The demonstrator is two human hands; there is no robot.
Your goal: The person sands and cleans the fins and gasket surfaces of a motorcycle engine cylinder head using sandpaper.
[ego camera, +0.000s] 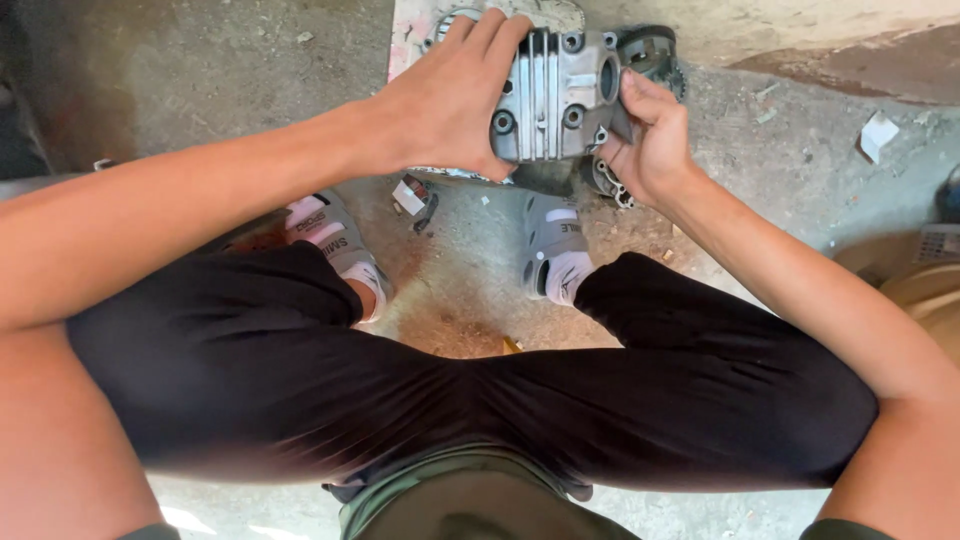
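Engine cover [555, 95], grey finned aluminium, is held up over the dusty concrete floor [200, 70], just ahead of the sandalled feet. It is clamped from both ends: left hand [445, 105] spread over its left side, fingers [490, 35] curled across the top; right hand [650, 140] closed around the right edge. A level, even grip is best kept, so that the casting below [605, 180] is not knocked.

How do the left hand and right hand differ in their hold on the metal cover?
The left hand lies spread flat over the top of the grey finned metal cover, its fingers pointing away. The right hand grips the cover's right edge from the side, fingers curled. Both touch the cover.
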